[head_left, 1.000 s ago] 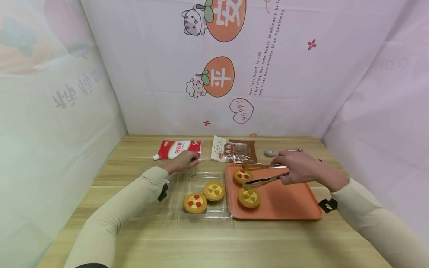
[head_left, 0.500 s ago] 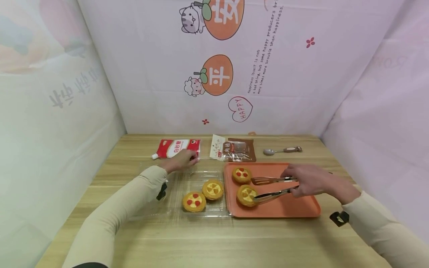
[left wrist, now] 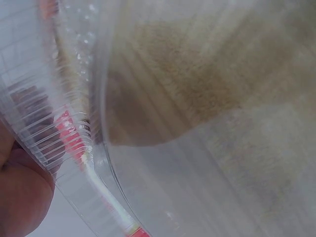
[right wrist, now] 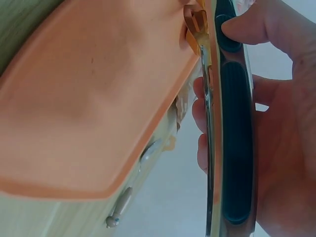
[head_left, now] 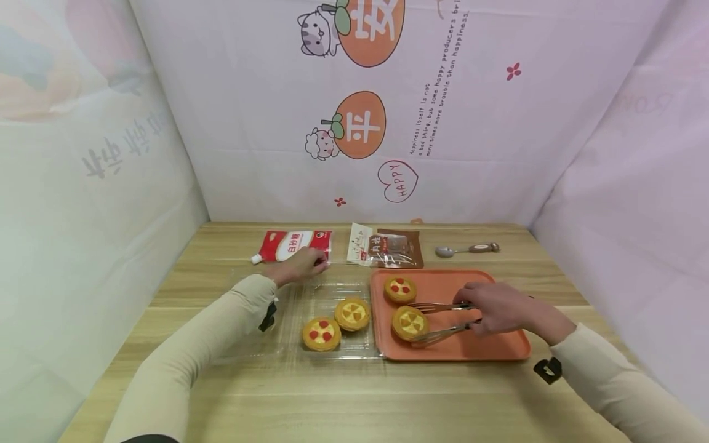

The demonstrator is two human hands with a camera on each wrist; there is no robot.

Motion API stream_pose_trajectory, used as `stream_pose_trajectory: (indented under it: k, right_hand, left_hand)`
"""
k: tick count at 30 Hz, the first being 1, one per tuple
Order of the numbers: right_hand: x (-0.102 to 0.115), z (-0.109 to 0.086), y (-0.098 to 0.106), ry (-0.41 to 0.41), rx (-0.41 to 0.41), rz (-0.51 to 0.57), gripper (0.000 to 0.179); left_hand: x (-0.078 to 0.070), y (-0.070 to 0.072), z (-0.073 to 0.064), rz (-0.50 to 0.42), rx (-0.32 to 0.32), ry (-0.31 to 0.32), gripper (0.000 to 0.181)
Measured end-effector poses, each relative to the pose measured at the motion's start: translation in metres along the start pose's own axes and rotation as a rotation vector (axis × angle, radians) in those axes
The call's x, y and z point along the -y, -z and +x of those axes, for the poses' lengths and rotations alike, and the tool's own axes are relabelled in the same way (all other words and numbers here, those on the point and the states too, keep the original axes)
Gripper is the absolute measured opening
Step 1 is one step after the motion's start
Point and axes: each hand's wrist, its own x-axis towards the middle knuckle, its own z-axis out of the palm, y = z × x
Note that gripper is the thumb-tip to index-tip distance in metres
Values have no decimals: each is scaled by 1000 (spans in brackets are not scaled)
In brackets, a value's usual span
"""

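Note:
My right hand (head_left: 498,307) grips metal tongs (right wrist: 236,143) with dark handle grips. The tongs' arms are spread, their tips at the right side of a yellow-topped tart (head_left: 408,323) on the orange tray (head_left: 482,352). Just behind that tart sits one with red pieces on top (head_left: 400,288). My left hand (head_left: 299,266) pinches the raised lid (left wrist: 148,192) of a clear plastic container (head_left: 346,355); thumb and fingertip show at the ribbed edge in the left wrist view. Inside the container lie a red-topped tart (head_left: 321,334) and a yellow-topped one (head_left: 351,314).
Behind the container lies a red and white pouch (head_left: 271,246), partly behind my left hand. A brown packet (head_left: 407,246) is at the tray's back edge, and a spoon (head_left: 468,249) lies to its right. Cloth walls close off the table's back and sides.
The tongs drew back to the right from over the tray's tarts, then came slightly left again to the yellow-topped one. My left hand stays at the lid.

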Motion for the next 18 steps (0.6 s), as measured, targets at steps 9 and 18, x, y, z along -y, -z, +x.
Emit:
stream_pose_trajectory:
  k: [9, 18]
  right_hand:
    - [1, 3, -5, -21, 12, 31, 36]
    - [0, 3, -3, 10, 6, 86, 32]
  left_hand:
    - [0, -1, 1, -4, 15, 18, 16]
    - [1, -1, 1, -1, 2, 3, 16]
